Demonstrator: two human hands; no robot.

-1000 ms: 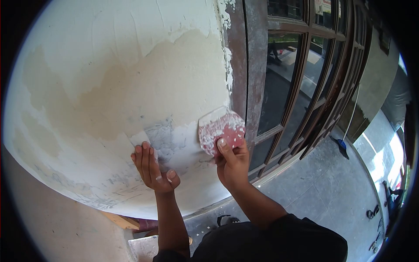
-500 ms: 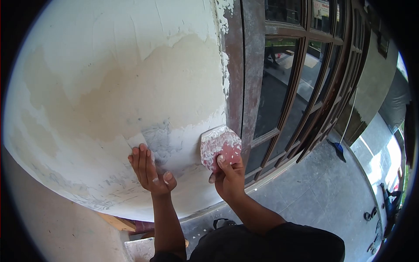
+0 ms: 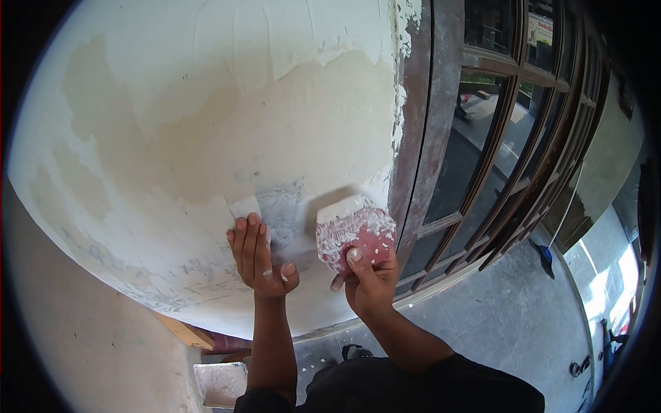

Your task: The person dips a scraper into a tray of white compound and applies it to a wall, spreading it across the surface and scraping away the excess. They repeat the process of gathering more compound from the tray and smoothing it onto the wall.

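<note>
My right hand [image 3: 372, 279] grips a red, many-sided putty scraper [image 3: 372, 237], thumb on its near face. White putty is smeared across the tool, thickest toward its upper edge. A shadow falls on the wall [image 3: 206, 131] just left of the scraper, which is close to the wall's right edge. To the left, my left hand [image 3: 256, 255] has its fingers stretched out toward the wall and its thumb apart, with white putty on the skin. Beside those fingertips is a grey, rough patch [image 3: 279, 210] in the whitish surface.
A brown wooden frame [image 3: 413, 131] with glass panes borders the wall on the right. Below lies a grey tiled floor [image 3: 475, 313]. A putty-stained tray [image 3: 220, 384] sits at lower left near a wooden piece [image 3: 184, 332]. A blue broom [image 3: 544, 258] leans farther right.
The scraper has come away from the wall edge and tilted, with a shadow now showing beside it. The view has shifted, so wall and frame appear farther right. My left hand stays near the grey patch.
</note>
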